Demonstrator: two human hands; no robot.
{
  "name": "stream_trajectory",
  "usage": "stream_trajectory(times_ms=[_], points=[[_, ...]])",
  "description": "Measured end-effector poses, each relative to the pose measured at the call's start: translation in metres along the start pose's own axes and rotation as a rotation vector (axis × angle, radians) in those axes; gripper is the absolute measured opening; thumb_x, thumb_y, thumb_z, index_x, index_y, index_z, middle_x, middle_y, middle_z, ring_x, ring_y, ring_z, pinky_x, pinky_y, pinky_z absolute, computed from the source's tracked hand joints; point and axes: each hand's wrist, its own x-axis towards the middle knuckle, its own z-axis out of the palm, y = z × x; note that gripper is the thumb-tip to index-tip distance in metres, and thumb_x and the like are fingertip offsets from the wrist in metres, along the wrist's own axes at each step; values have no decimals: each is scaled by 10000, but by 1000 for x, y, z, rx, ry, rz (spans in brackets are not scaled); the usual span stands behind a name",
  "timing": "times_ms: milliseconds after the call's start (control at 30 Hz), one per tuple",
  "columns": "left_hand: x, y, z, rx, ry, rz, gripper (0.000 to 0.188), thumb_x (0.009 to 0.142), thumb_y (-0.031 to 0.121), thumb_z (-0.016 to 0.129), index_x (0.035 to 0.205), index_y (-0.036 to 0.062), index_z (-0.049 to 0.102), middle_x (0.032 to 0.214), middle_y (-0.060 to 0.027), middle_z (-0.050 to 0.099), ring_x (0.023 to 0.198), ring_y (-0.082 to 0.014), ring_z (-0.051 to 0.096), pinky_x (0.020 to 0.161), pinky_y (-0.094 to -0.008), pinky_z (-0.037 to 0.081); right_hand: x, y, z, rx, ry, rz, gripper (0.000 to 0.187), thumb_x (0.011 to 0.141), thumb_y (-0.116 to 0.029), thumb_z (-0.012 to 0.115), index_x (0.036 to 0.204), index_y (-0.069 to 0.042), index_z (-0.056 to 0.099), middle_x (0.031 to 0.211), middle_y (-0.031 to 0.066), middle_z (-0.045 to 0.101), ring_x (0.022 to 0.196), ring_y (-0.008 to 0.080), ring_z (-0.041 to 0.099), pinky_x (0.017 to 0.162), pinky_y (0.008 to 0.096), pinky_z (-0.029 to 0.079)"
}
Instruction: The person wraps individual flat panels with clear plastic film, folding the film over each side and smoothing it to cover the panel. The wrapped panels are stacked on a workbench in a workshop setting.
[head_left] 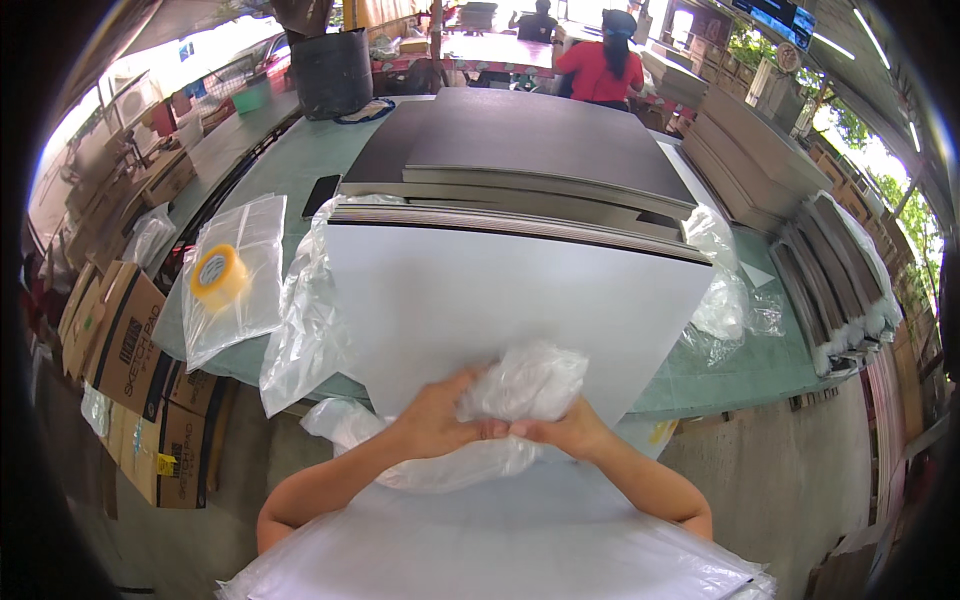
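Note:
Close in front of me, my left hand (440,412) and my right hand (570,428) meet at the thumbs, both closed on a bunched clear plastic bag (528,382). More of the plastic trails below and to the left of my hands. Just behind them a stack of large white sheets (510,290) with dark edges tilts toward me, partly covered by my hands and the plastic. Nearest to me lie wide sheets in clear plastic (500,540), under my forearms.
Dark boards (545,135) are stacked behind the sheets on the green table (660,385). A yellow tape roll (218,275) lies on flat plastic bags (245,320) at left. Cartons (130,330) stand lower left; wrapped bundles (830,280) at right. A person in red (603,72) is beyond.

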Motion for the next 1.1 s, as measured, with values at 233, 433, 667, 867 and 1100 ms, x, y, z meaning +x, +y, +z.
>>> stream_trajectory(times_ms=[233, 433, 667, 867, 1100], points=[[11, -3, -47, -168, 185, -16, 204, 672, -31, 611, 871, -9, 574, 796, -83, 598, 772, -127, 547, 695, -239, 424, -31, 14, -40, -129, -425, 87, 643, 696, -185, 687, 1224, -36, 351, 1070, 60, 501, 968, 142, 474, 809, 275, 394], [8, -17, -32, 156, -98, 154, 264, 676, 9, 627, 926, -9, 543, 793, -80, 568, 752, -145, 535, 686, -263, 420, -17, 13, -42, -21, -244, 248, 300, 658, -181, 723, 855, -3, 583, 760, 25, 583, 705, 93, 531, 652, 215, 415], [-13, 36, -20, 367, -46, 17, 376, 719, 122, 626, 1057, 48, 480, 824, -113, 514, 724, -229, 524, 675, -337, 425, -17, 39, -30, 137, 68, 249, 239, 652, -215, 732, 714, -41, 579, 627, -22, 505, 602, 64, 452, 555, 195, 356], [-5, 24, 13, -60, -254, -264, 375, 726, 119, 609, 1074, 58, 485, 793, -60, 499, 704, -134, 501, 641, -284, 442, -11, 26, -2, 329, 78, 314, 295, 660, -273, 723, 697, -33, 556, 656, -10, 531, 633, 61, 467, 546, 210, 370], [-1, 23, 29, -67, -185, 21, 449, 724, 127, 635, 1142, 92, 474, 801, -21, 531, 581, -74, 422, 530, -222, 394, -9, 15, 0, 212, 9, 168, 222, 693, -195, 697, 675, -38, 540, 622, -10, 526, 578, 56, 471, 516, 202, 375]])
